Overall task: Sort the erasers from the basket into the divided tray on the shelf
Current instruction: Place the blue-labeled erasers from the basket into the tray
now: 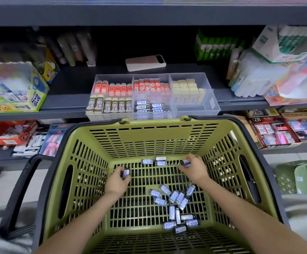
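Observation:
Both hands are down inside the green basket (167,138). My left hand (117,180) grips a small black eraser with a blue-white label (125,173). Another such eraser (185,162) is pinched in my right hand (195,169) near the basket's far wall. Three erasers (154,160) lie between the hands at the far edge of the floor. Several more erasers (176,202) are scattered on the floor toward me. The clear divided tray (211,103) stands on the shelf just beyond the basket, its compartments holding red, beige 2B, cream and black erasers.
A pinkish power bank (145,62) lies on the shelf behind the tray. A Power Glue box (17,92) stands at the left, stacked packets (270,74) at the right. Lower shelves hold boxed erasers (273,131). Green baskets (303,176) sit on the floor at right.

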Demonstrator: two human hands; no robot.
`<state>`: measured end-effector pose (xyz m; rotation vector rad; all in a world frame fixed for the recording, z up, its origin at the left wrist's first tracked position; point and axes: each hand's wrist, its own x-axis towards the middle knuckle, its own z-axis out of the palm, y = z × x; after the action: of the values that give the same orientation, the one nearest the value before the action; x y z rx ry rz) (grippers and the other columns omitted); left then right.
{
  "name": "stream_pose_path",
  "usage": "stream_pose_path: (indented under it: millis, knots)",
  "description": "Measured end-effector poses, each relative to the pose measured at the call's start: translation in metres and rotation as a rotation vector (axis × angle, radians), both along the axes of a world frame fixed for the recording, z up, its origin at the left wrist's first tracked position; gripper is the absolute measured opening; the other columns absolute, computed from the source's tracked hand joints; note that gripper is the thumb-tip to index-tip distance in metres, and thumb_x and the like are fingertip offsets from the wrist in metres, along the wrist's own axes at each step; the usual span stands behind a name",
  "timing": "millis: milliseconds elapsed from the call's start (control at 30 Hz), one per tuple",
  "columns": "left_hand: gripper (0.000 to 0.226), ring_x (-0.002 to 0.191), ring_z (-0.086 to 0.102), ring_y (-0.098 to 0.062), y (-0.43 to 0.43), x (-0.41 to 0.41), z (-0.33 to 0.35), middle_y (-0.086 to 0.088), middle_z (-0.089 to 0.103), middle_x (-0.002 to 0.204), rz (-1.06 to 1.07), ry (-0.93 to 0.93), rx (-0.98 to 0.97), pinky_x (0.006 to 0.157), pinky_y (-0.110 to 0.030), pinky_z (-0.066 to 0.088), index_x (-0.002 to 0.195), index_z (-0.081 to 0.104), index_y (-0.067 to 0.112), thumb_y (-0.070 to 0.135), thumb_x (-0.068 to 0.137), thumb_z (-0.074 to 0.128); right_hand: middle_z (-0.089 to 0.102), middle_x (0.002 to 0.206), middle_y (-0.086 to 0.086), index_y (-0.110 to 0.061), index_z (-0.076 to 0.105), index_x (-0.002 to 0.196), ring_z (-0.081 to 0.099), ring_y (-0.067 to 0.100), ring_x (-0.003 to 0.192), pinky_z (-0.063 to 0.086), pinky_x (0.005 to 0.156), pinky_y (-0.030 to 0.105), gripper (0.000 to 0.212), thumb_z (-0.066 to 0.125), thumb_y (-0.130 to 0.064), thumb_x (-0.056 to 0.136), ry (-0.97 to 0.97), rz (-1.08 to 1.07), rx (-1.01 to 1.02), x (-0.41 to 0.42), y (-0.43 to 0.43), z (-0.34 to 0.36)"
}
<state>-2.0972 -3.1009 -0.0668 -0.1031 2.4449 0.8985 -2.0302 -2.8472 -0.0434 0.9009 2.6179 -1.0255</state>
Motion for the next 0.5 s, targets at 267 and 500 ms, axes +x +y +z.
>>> stream_pose_path:
  millis: [267,500]
  knots:
    - [0.025,0.068,0.064,-0.022,0.035,0.001,0.063,-0.015,0.064,0.088,0.404,-0.717,0.952,0.059,-0.036,0.054,0.102,0.058,0.008,0.015,0.091,0.037,0.052,0.093,-0.009,-0.019,0.062,0.103,0.049,-0.002,0.07,0.042,0.069,0.014,0.034,0.078,-0.018,0.073,0.312,0.317,-0.424,0.0,-0.074,0.067]
    - [0.031,0.057,0.065,-0.026,0.042,0.009,0.063,-0.015,0.069,0.075,0.518,-0.85,0.987,0.053,-0.03,0.054,0.076,0.071,0.005,0.036,0.08,0.064,0.061,0.088,-0.001,-0.016,0.053,0.127,0.059,0.005,0.056,0.052,0.055,0.02,0.043,0.065,-0.017,0.086,0.281,0.242,-0.65,0.0,-0.063,0.08]
